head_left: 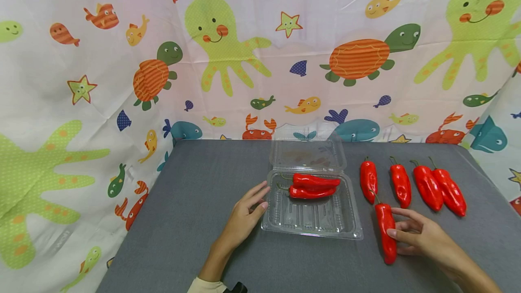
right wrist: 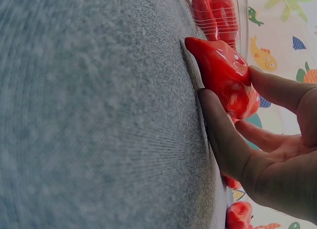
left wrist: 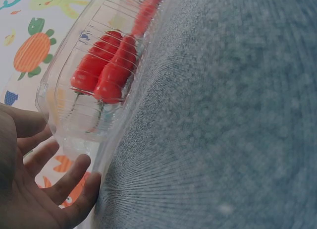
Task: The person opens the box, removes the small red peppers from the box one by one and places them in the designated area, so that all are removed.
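Observation:
A clear plastic clamshell box (head_left: 313,223) lies with its lid (head_left: 308,155) folded back, and two red peppers (head_left: 311,192) lie side by side at the back of its tray. My left hand (head_left: 243,216) is at the tray's left edge, fingers spread and slightly bent, nothing held; in the left wrist view its fingers (left wrist: 74,182) are right at the clear wall. To the right of the box, my right hand (head_left: 423,236) pinches another red pepper (head_left: 386,234) from its right side, thumb on top. In the right wrist view, thumb and fingers bracket this pepper (right wrist: 223,73) close over the table.
Several more red peppers (head_left: 400,185) stand in a loose row at the right of the grey table (head_left: 203,184). One of them (head_left: 368,180) is just behind the pepper at my right hand. A cloth printed with sea animals (head_left: 244,116) hangs behind the table.

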